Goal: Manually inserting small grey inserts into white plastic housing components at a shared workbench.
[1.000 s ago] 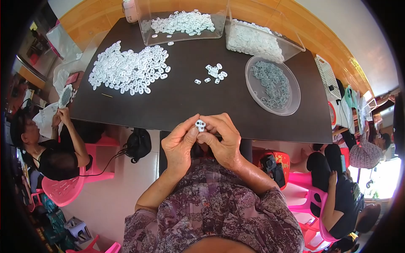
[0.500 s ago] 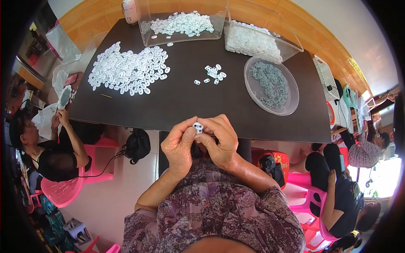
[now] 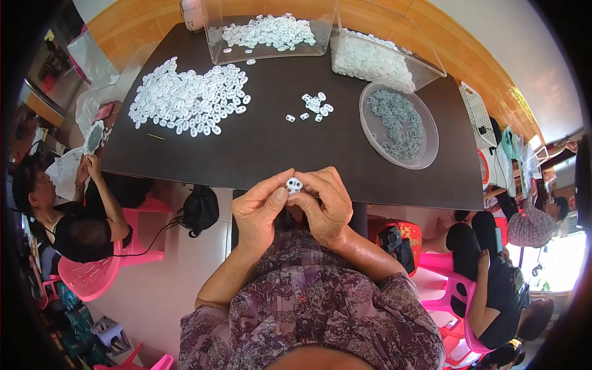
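At the table's near edge my left hand (image 3: 258,208) and my right hand (image 3: 325,203) meet, both closed in a pinch. Between their fingertips sits a small white plastic piece with dark holes (image 3: 293,185); whether it is one piece or two pressed together I cannot tell. Past my hands lies a little group of loose white oval pieces (image 3: 317,106). A larger heap of similar white ovals (image 3: 188,98) spreads over the left of the table. To the right, a round clear tub (image 3: 430,151) holds many small grey metal parts.
Two clear bins, one at the back middle (image 3: 271,58) and one at the back right (image 3: 425,71), contain more white pieces. A thin brass-coloured stick (image 3: 156,137) lies near the left heap. People sit on pink chairs at left (image 3: 92,271) and right (image 3: 459,290).
My hands have shifted very slightly right, and the white piece between my fingertips has turned so that more of its holes show. The table's contents look the same.
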